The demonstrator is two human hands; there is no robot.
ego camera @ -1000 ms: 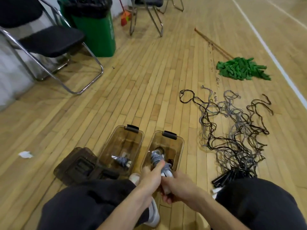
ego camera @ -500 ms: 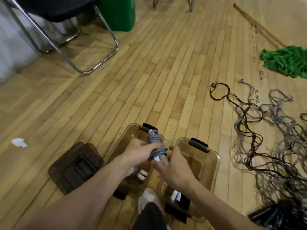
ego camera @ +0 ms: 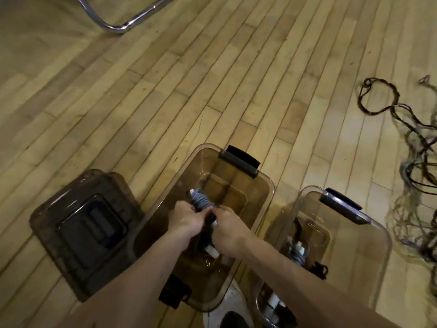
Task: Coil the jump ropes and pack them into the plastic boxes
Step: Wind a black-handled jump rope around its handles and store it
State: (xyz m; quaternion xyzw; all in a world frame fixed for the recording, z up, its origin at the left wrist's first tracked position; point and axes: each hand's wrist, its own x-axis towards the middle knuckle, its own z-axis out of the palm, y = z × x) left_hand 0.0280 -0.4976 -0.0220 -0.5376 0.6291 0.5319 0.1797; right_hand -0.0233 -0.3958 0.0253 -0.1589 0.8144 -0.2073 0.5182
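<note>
Both my hands hold a coiled grey jump rope [ego camera: 200, 201] inside the left brown plastic box [ego camera: 264, 185]. My left hand [ego camera: 185, 220] grips the coil from the left. My right hand [ego camera: 228, 229] grips it from the right, with white handle ends [ego camera: 211, 250] sticking out below the fingers. The right brown plastic box [ego camera: 378, 235] stands next to it with a packed rope [ego camera: 299, 253] inside. A tangle of loose black and grey jump ropes [ego camera: 416, 176] lies on the floor at the far right.
A brown box lid [ego camera: 78, 223] lies flat on the wooden floor left of the boxes. A chair's chrome leg [ego camera: 123, 26] curves across the top left. A white shoe [ego camera: 233, 311] shows under the boxes at the bottom.
My hands have carried the coiled rope from above the boxes down into the left box. The camera has tilted lower and nearer to the boxes.
</note>
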